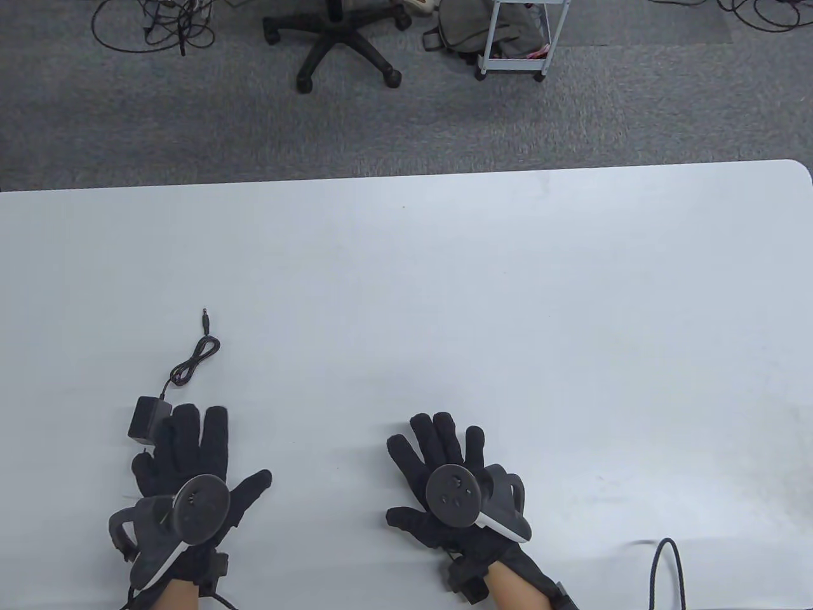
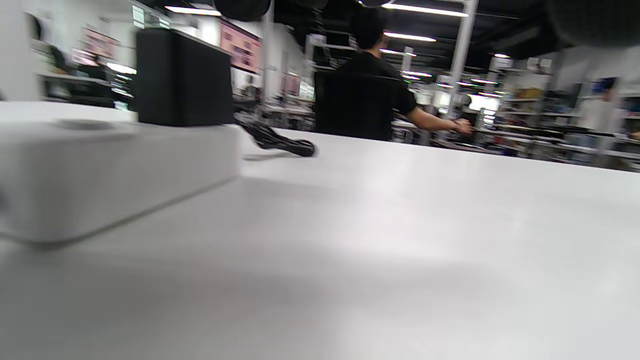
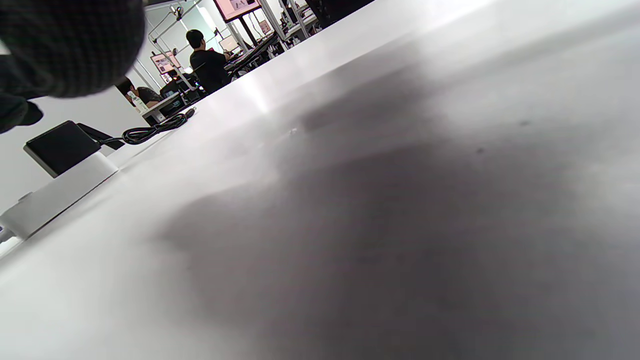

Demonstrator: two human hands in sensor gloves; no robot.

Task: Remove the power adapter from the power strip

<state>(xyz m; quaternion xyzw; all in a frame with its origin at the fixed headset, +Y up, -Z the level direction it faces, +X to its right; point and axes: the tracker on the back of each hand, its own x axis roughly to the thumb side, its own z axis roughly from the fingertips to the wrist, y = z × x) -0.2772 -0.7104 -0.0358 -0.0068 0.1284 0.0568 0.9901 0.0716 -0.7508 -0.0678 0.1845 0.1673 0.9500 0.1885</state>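
Note:
The black power adapter (image 1: 147, 420) stands plugged into the white power strip (image 2: 110, 175), as the left wrist view (image 2: 182, 80) and the right wrist view (image 3: 60, 145) show. Its thin black cable (image 1: 194, 362) lies bundled on the table beyond it and ends in a barrel plug (image 1: 206, 321). My left hand (image 1: 190, 457) lies flat with fingers spread, just right of the adapter, holding nothing. In the table view the strip is hidden by this hand. My right hand (image 1: 444, 457) lies flat and open on the table, well right of the strip (image 3: 55, 192).
A thick black cable (image 1: 667, 572) loops in at the table's front right edge. Beyond the table's far edge (image 1: 406, 181), an office chair (image 1: 336, 44) and a small cart (image 1: 517, 38) stand on the carpet.

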